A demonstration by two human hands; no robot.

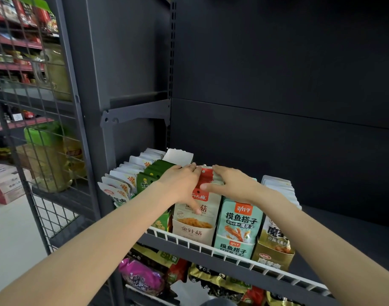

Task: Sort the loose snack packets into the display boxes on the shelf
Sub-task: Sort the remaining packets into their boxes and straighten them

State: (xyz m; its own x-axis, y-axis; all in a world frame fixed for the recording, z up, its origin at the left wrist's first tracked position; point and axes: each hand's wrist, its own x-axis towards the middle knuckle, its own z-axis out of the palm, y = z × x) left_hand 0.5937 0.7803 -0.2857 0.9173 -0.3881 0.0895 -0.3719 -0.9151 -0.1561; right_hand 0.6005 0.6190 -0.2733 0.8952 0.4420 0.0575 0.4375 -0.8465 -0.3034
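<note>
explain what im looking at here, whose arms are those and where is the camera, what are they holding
There is no machine here. The one picture comes from a wide-angle camera worn on a person's head, looking forward and down, so the two bare arms are the wearer's own.

They reach to a dark shop shelf with a white wire rail along its front. Behind the rail stand display boxes of snack packets: a beige box, a teal box and a gold box, with green and white packets further left.

The left hand and right hand are on the tops of the red-and-white packets in the beige box, one on each side. The left thumb lies on the front packet's face. It looks like they are tidying or pressing the row in.
</note>
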